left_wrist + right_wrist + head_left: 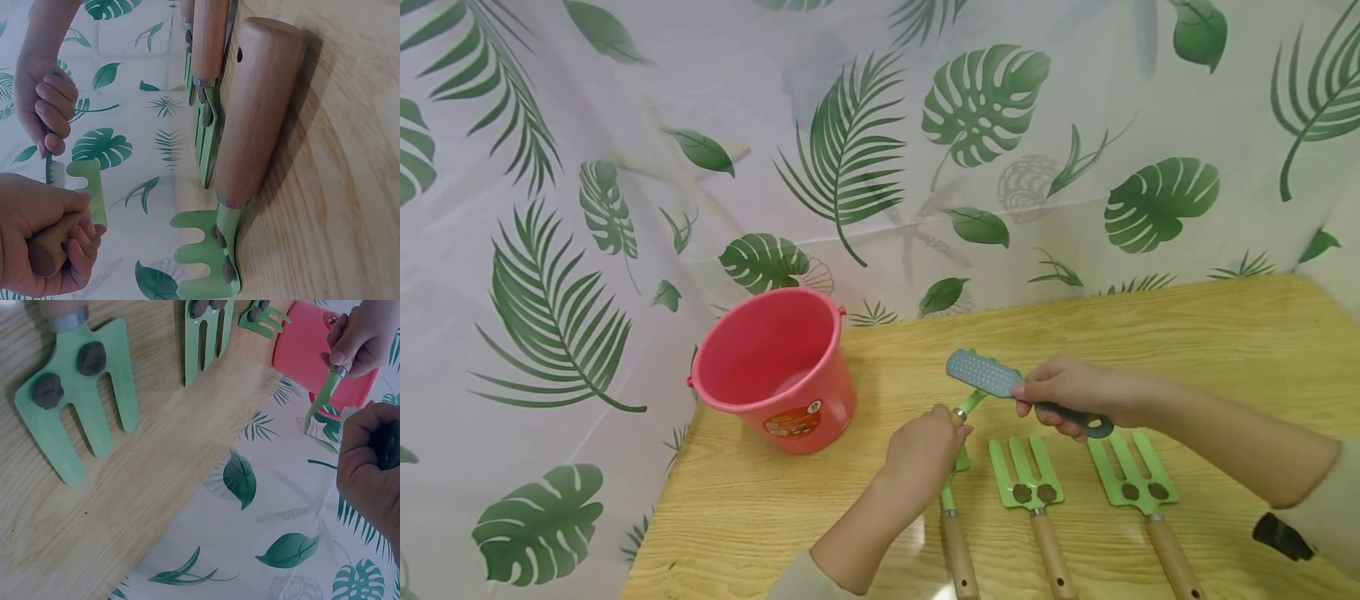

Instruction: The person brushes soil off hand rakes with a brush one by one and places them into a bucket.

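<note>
Handle end (pixel 45 259) of held fork (pixel 95 187): L-wrist cam only.

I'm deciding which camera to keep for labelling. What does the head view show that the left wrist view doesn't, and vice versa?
Only the head view shows the pink bucket and the dotted back of the brush.

Only the left wrist view shows the wooden handle of the held fork and the brush's pale bristles.

Both show the left hand, right hand, three forks on the table and leaf-patterned sheeting.
</note>
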The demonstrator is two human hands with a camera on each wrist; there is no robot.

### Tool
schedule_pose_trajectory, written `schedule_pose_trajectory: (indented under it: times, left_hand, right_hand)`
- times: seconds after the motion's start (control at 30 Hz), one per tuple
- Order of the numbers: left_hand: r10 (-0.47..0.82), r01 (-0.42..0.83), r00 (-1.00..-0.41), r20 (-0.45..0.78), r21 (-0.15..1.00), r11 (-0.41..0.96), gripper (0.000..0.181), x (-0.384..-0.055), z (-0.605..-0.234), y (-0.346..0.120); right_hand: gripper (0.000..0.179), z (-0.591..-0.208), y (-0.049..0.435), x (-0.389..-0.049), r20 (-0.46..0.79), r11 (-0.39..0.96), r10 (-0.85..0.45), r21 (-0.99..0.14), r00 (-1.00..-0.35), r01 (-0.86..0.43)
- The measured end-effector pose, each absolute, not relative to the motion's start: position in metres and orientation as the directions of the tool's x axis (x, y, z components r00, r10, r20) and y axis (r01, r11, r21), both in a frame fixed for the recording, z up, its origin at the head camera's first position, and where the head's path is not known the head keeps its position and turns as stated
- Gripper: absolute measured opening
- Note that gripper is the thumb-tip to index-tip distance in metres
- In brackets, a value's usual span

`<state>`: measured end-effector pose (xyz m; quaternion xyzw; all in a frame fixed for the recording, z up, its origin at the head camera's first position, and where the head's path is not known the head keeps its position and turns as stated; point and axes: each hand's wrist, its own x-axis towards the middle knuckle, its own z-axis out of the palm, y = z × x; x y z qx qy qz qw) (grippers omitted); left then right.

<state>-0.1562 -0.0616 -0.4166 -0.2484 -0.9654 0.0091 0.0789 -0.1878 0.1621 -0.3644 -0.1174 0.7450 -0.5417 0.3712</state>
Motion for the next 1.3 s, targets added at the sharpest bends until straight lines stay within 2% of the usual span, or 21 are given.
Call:
schedule_pose_trajectory:
  times: [0.27, 0.43, 0.6, 0.87, 1.3]
  left_hand:
    - [0.449, 0.452, -0.891, 0.067, 0.043, 0.891, 0.033, -0.156, -0.412, -0.058]
    - [0.48, 0.48, -0.868, 0.126, -0.036, 0.877, 0.032, -0.154, -0.413, -0.059]
    - [0.485, 0.48, -0.86, 0.158, -0.068, 0.874, 0.035, -0.156, -0.417, -0.058]
    - [0.497, 0.472, -0.849, 0.177, -0.165, 0.866, 0.037, -0.158, -0.42, -0.058]
    - [0.533, 0.507, -0.83, 0.163, -0.176, 0.844, 0.035, -0.161, -0.426, -0.06]
  right_hand:
    - [0.029, -0.376, 0.158, -0.185, -0.432, 0.389, -0.54, -0.889, -0.723, 0.241]
    - [0.029, -0.381, 0.157, -0.183, -0.445, 0.408, -0.5, -0.878, -0.743, 0.251]
    - [0.028, -0.383, 0.158, -0.18, -0.462, 0.408, -0.469, -0.869, -0.753, 0.279]
    - [0.028, -0.386, 0.16, -0.176, -0.471, 0.342, -0.469, -0.877, -0.747, 0.338]
    - [0.029, -0.4, 0.166, -0.168, -0.447, 0.292, -0.467, -0.892, -0.763, 0.344]
